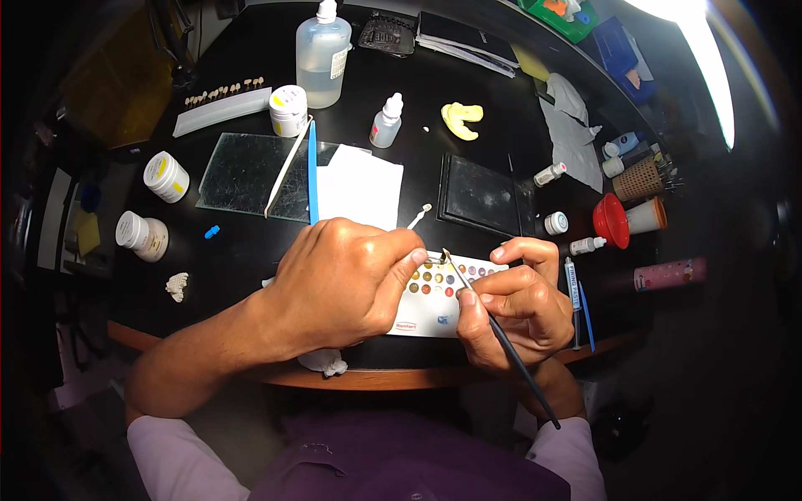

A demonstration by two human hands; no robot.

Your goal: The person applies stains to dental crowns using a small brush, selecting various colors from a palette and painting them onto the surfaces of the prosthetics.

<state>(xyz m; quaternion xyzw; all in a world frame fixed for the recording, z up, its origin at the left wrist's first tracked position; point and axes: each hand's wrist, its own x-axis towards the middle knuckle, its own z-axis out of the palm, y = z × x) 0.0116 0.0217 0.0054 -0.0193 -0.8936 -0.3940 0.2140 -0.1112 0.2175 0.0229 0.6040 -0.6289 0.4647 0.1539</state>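
Observation:
My left hand (342, 271) is closed, thumb against forefinger, on a slim metal tool whose tip (434, 260) shows past the thumb. At that tip is a small pale piece like a tooth crown (445, 253), its details too small to make out. My right hand (522, 305) pinches a thin dark-handled brush (520, 367), slanting down to the right, its tip at the small piece. Below both hands lies a white palette (426, 326) with rows of coloured wells. A white stick with a tooth-shaped end (422, 215) juts out beyond my left hand; whether it is held is hidden.
Beyond my left hand lie white paper (359, 179), a glass plate (238, 179) and a blue strip (313, 171). Bottles (387, 123), jars (165, 177) and a yellow dental cast (461, 121) stand farther off. A black box (484, 196), red dish (611, 221) and syringe (573, 292) are rightward.

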